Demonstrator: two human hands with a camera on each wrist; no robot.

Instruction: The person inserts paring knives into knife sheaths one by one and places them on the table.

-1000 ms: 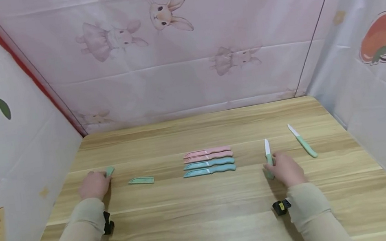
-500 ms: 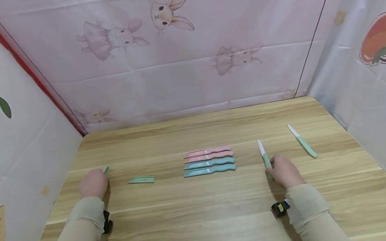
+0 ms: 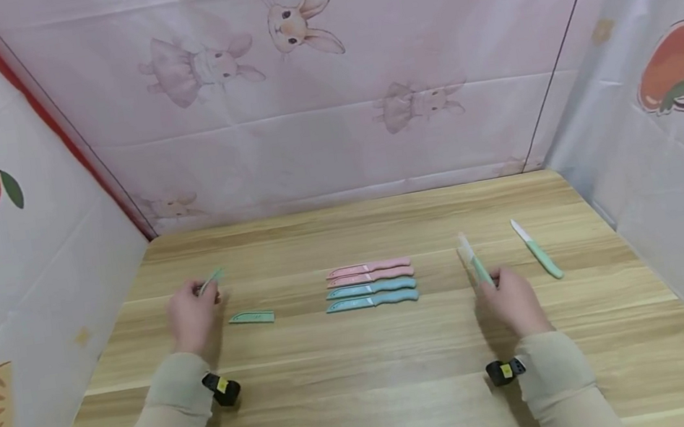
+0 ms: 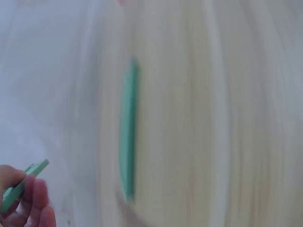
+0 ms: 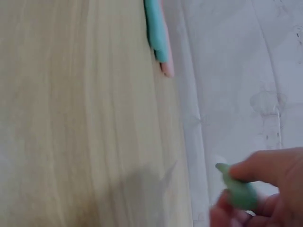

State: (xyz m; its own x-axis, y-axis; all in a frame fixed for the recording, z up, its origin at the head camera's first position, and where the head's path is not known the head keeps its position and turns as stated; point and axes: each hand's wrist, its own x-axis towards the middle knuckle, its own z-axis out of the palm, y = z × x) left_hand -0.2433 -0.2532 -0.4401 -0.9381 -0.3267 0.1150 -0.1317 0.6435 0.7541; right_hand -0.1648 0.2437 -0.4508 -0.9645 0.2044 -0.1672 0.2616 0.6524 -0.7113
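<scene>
My left hand pinches a green knife sheath between thumb and fingers, just above the table's left part. A second green sheath lies on the wood to the right of that hand; the left wrist view shows it blurred. On the right side, my right hand grips a paring knife by its green handle, its pale blade pointing away and slightly left. In the right wrist view the fingers hold the green handle. Another green-handled paring knife rests unsheathed on the table, right of the right hand.
Between the hands, two pink sheathed knives and two blue sheathed knives lie in parallel on the wooden table. Printed cloth hangs behind the table and along both sides.
My left hand has lifted the green sheath and moved right with it, toward the sheath on the table. My right hand has raised its knife off the wood, tilting the blade left.
</scene>
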